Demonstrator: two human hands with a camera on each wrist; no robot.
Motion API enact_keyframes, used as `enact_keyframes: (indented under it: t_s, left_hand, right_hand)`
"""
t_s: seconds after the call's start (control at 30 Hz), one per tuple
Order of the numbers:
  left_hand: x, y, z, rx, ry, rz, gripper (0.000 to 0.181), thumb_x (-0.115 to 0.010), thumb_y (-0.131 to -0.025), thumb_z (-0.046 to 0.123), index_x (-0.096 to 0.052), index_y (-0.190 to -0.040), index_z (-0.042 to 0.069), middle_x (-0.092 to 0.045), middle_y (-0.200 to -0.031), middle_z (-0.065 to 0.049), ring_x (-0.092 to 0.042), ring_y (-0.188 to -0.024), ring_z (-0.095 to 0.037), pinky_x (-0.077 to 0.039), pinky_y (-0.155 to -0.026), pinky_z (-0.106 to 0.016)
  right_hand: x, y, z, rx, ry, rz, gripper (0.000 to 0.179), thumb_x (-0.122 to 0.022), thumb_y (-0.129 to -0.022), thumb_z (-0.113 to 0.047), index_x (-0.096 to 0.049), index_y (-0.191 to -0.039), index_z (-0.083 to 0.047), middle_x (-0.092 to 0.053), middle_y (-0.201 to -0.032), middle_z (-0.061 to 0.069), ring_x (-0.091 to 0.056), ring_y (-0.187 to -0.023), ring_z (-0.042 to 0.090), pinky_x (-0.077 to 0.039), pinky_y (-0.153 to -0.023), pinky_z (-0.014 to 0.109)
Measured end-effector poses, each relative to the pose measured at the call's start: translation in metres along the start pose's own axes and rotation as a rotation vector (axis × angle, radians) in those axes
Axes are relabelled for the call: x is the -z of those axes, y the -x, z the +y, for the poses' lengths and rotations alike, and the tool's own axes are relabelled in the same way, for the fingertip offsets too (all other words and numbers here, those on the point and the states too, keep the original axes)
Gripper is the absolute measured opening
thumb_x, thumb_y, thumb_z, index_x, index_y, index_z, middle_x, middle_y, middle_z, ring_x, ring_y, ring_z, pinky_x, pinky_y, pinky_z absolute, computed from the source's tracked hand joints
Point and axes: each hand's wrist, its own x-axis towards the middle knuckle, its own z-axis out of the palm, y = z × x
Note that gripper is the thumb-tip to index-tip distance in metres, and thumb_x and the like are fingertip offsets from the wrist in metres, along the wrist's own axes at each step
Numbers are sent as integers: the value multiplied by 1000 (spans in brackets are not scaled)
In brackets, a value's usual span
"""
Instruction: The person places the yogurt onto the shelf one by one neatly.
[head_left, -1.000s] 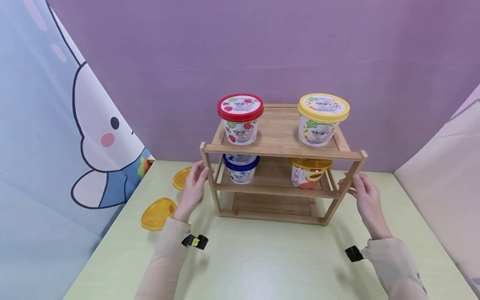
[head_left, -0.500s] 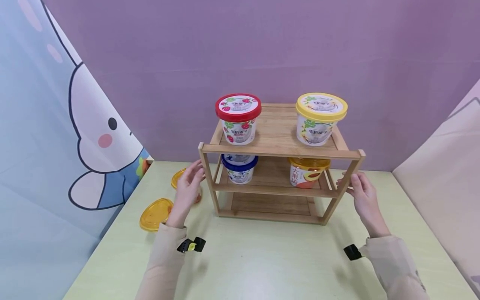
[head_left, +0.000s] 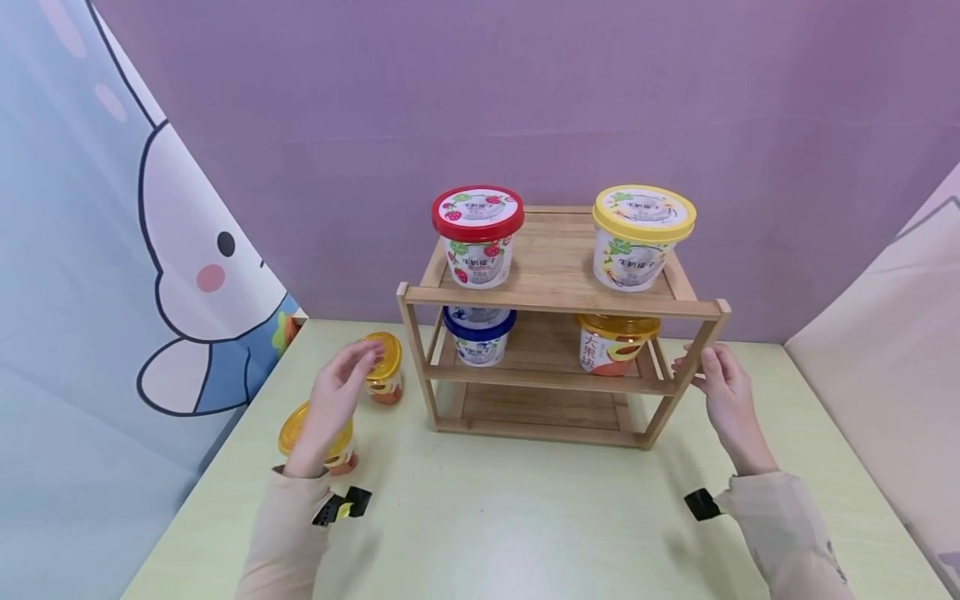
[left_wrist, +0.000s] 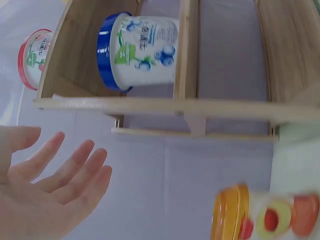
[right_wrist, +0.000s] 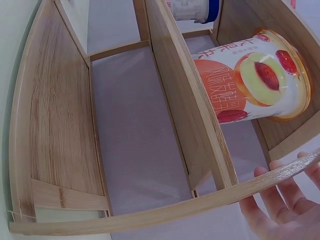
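Note:
A three-tier wooden shelf rack (head_left: 558, 383) stands on the table. Its top board carries a red-lidded cup (head_left: 477, 242) and a yellow-lidded cup (head_left: 641, 242). Below them, on the middle board, sit a blue-lidded cup (head_left: 482, 337) and an orange-lidded fruit cup (head_left: 613, 346). My left hand (head_left: 333, 408) hovers left of the rack with fingers spread and nothing held, overlapping a nearer orange-lidded cup (head_left: 294, 429) and a farther one (head_left: 388, 367). My right hand (head_left: 729, 400) holds the rack's right front post, its fingers reaching behind the wood in the right wrist view.
The pale green table (head_left: 510, 517) extends in front of the rack. A purple backdrop (head_left: 360, 208) hangs behind it. At the left is a blue cloth (head_left: 67, 350) with a cartoon figure, and a pale cloth (head_left: 892, 333) hangs at the right.
My left hand has let go of the rack's left post and moved left and toward me, over the two orange-lidded cups. My right hand stays at the right post.

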Motion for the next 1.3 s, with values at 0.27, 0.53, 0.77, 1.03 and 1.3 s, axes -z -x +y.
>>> enact_keyframes:
  t_s: [0.27, 0.53, 0.77, 1.03, 1.3]
  left_hand:
    - [28, 14, -22, -24, -324, -32, 35, -42, -94, 25, -51, -117, 0, -54, -117, -17, -52, -101, -33, -45, -83, -49]
    - [47, 27, -39, -5, -476, -17, 31, -44, -94, 20, -53, -114, -2, -55, -113, -21, -49, -103, -38, -41, -85, -54]
    - [54, 36, -55, 17, -571, -102, 34, -53, -89, 20, -53, -116, -1, -45, -124, -24, -38, -115, -42, -31, -93, -58]
    - [59, 47, -74, 14, -649, -128, 45, -62, -83, 29, -52, -119, 3, -30, -133, -31, -22, -119, -53, -20, -90, -69]
    - [59, 55, -89, 99, -676, -172, 58, -60, -81, 41, -46, -126, 7, -15, -137, -32, -7, -122, -55, -9, -91, -70]
  right_hand:
    - [-1, 0, -1, -4, 13, 1, 18, -37, -95, -22, -54, -97, -15, -59, -84, -4, -58, -79, 4, -47, -72, 11]
    - [0, 1, 0, -9, 72, 10, 18, -36, -96, -24, -53, -98, -17, -58, -84, -5, -57, -80, 2, -46, -72, 10]
    - [0, 0, 2, -6, 78, 15, 18, -36, -96, -24, -53, -97, -17, -58, -84, -7, -58, -80, 2, -46, -72, 10]
    - [-1, 0, 1, -23, 104, 11, 19, -35, -96, -25, -52, -98, -17, -58, -87, -2, -58, -81, 4, -46, -73, 10]
    - [0, 1, 0, -36, 162, 4, 19, -33, -96, -26, -50, -101, -20, -56, -90, -3, -57, -84, 4, -45, -73, 9]
